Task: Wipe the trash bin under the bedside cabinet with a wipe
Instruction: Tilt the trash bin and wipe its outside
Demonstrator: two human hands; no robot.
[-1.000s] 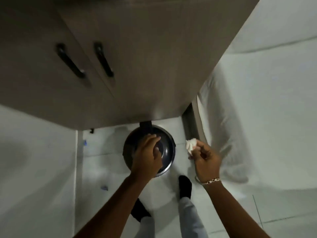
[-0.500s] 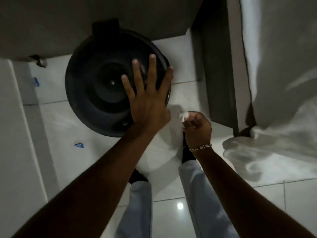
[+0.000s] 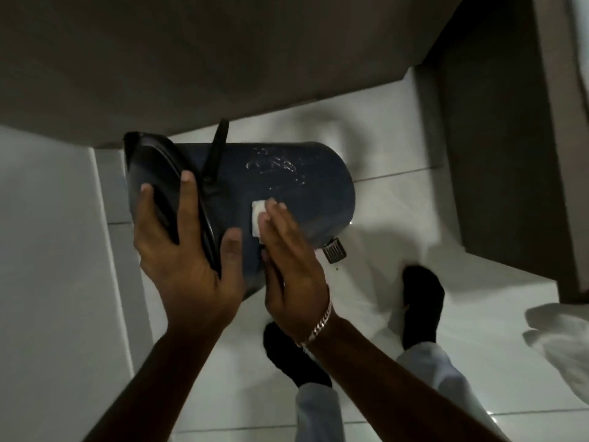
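The dark blue trash bin [image 3: 306, 183] is tipped onto its side on the white tiled floor, its black lid [image 3: 159, 183] pointing left and its foot pedal [image 3: 333, 252] at the lower right. My left hand [image 3: 188, 260] grips the lid end, thumb on the bin body. My right hand [image 3: 287, 263] lies flat on the bin's side and presses a folded white wipe [image 3: 257, 220] against it. Only the wipe's left part shows beyond my fingers. A wet streak shines on the bin further up.
The brown bedside cabinet [image 3: 223, 59] overhangs just above the bin. A dark bed frame [image 3: 497, 154] stands to the right, with white bedding [image 3: 561, 342] hanging at the lower right. My feet in black socks [image 3: 422, 295] stand below the bin. A white wall [image 3: 47, 250] is on the left.
The bin stood upright with my left hand spread over its lid; now it lies tipped on its side. My right hand moved from beside it onto the bin with the wipe.
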